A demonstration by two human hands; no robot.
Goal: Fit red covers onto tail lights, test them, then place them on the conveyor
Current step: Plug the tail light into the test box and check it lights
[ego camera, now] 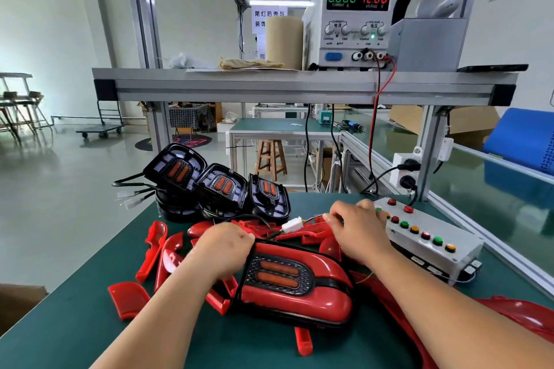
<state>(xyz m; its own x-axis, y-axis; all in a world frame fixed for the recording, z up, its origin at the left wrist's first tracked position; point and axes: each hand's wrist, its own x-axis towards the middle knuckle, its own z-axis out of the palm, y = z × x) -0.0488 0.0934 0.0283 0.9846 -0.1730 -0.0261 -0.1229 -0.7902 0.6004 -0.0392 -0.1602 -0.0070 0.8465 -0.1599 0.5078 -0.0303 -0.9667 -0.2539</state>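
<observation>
Glossy red plastic wraps the tail light (296, 281), a rounded oblong with a black rim and two amber bars set in a dimpled black panel. It lies at the centre of the tabletop (75, 323), which is covered in a matte green mat. The left hand (224, 252) grips its left end, fingers clenched round the rim. The right hand (356, 231) curls over the coloured wires (313, 216) behind the white connector (292, 224); whether those fingers pinch them I cannot tell. Loose red covers (156, 246), curved and shiny, litter the mat around the lamp. Bare black housings (221, 186) lean at the far edge, their leads overhanging it. A grey button box (428, 237) sits just right of the right hand, beside the green conveyor (494, 189). Open mat lies toward the near left corner.
</observation>
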